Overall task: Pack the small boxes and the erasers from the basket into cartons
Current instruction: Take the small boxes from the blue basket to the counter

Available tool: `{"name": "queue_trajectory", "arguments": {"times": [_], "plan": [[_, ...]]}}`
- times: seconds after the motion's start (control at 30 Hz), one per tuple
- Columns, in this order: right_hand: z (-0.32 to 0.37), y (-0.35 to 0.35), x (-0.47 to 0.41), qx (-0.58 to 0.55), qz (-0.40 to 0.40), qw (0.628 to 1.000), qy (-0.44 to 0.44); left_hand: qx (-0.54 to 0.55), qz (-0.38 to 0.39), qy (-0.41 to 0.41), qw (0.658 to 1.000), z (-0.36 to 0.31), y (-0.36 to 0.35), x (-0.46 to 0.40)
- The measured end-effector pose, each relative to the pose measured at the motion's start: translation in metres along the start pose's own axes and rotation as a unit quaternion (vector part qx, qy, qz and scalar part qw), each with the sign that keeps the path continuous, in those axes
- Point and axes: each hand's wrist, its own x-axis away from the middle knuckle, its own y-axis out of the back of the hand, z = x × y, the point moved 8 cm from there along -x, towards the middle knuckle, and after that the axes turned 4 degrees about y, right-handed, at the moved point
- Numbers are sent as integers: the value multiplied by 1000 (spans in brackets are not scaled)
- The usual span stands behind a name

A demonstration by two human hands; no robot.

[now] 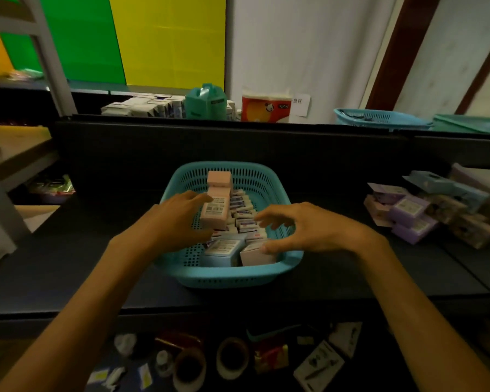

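Observation:
A teal slotted basket (266, 271) stands on the dark table in front of me. Inside lie several small erasers (245, 219) in a heap, pink boxes at the back (219, 179), a blue box (222, 251) and a pale lilac box (255, 256) at the front. My left hand (176, 219) reaches into the basket from the left, its fingers curled around a pink box (215, 212) with a barcode label. My right hand (309, 227) hovers over the basket's right side with fingers spread, thumb touching the lilac box.
A pile of purple and blue boxes (425, 207) lies on the table at the right. Behind the dark divider stand white boxes (145, 107), a teal container (205, 101), a red pack (265, 107) and another teal basket (379, 118). Tape rolls (232, 357) and clutter sit below the table edge.

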Motion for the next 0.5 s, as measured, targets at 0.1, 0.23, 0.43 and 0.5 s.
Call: {"name": "queue_trajectory", "arguments": {"times": [0.1,0.23,0.43,0.5], "plan": [[-4,0,6,3,46,999,-10,16,-6,-8,1000,0,-1,5],[2,-2,3,-5,76,997,0,38,-12,0,999,1,-1,15],[-3,-3,0,-11,75,997,10,93,-12,5,996,-4,-7,25],[-4,-7,1,-21,83,996,14,141,15,0,990,-10,-13,28]]}}
